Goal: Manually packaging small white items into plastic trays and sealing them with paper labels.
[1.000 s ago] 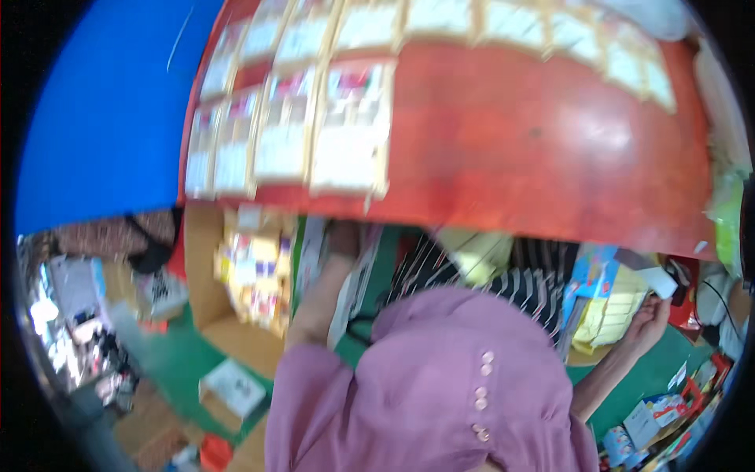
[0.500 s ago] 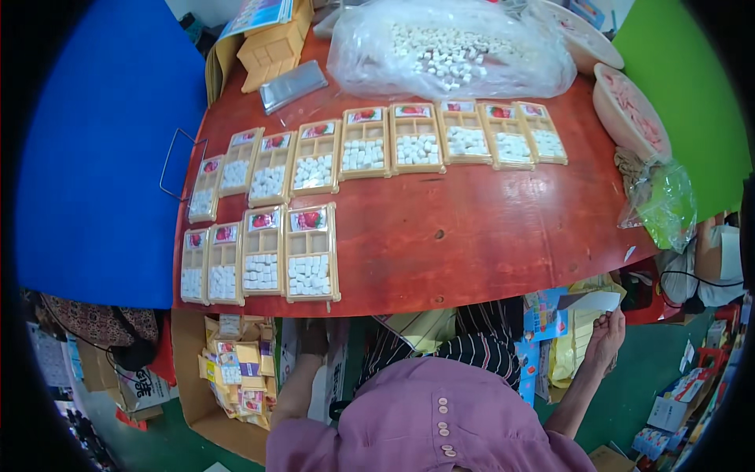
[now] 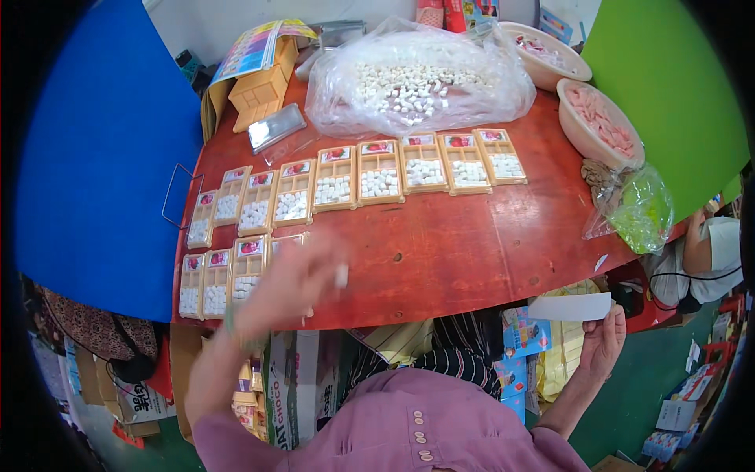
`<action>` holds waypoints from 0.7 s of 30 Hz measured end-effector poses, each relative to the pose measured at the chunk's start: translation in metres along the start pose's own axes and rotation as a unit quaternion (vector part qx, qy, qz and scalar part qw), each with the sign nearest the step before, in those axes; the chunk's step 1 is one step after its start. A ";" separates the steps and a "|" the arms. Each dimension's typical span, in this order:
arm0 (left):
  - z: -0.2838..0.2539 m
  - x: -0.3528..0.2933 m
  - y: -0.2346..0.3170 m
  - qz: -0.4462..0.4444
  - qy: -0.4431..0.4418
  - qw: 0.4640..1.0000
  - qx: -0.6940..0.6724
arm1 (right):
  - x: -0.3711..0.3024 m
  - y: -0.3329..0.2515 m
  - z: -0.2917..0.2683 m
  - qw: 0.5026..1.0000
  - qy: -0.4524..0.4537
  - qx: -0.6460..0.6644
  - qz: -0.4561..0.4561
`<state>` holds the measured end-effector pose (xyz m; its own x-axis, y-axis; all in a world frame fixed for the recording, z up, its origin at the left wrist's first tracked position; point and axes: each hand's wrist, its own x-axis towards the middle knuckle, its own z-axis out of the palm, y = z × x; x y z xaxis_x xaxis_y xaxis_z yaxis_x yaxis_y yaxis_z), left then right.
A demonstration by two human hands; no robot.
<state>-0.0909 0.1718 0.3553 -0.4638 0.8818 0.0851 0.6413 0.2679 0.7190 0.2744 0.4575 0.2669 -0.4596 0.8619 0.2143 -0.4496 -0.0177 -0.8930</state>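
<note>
My left hand (image 3: 299, 275), smeared by motion, is over the front left of the red table, in front of a tray in the near row. A small white spot shows at its fingertips; whether it is held I cannot make out. Off the table's front right edge, my right hand (image 3: 604, 338) pinches a white paper strip (image 3: 570, 306) by its right end. Shallow tan compartment trays (image 3: 334, 179) stand in two rows, each with a strawberry-picture label on top and small white pieces in the bottom compartment. My left hand partly covers the rightmost near tray.
A clear plastic bag (image 3: 421, 82) of white pieces lies at the back. Beside it are a bowl of pink pieces (image 3: 599, 122), another bowl (image 3: 543, 55), stacked tan trays (image 3: 259, 90) and a clear-topped box (image 3: 277, 128). A blue panel (image 3: 102, 157) borders the left, a green one (image 3: 676, 94) the right.
My left hand has risen from beside the box below the table to above the near trays. My right hand still holds the paper strip, now showing more of its face. The view has shifted.
</note>
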 end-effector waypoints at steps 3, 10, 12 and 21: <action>-0.027 0.114 0.002 -0.025 0.131 0.988 -0.075 | 0.004 0.001 0.022 1.000 -0.012 0.011 0.008; -0.013 0.224 -0.012 -0.081 0.220 0.880 -0.412 | -0.008 0.011 0.062 0.992 -0.107 -0.014 0.064; 0.009 0.209 -0.003 -0.108 0.254 0.925 -0.260 | -0.002 0.006 0.069 0.991 -0.106 -0.016 0.075; 0.037 0.032 0.078 -0.092 -0.064 0.947 -0.302 | 0.016 -0.025 0.121 0.980 -0.166 -0.111 0.020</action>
<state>-0.0329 0.2353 0.3884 -0.4305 0.8921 -0.1374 0.0716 0.1855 0.9800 0.1861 0.4104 0.3406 -0.7139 0.6496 0.2615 -0.2649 0.0952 -0.9596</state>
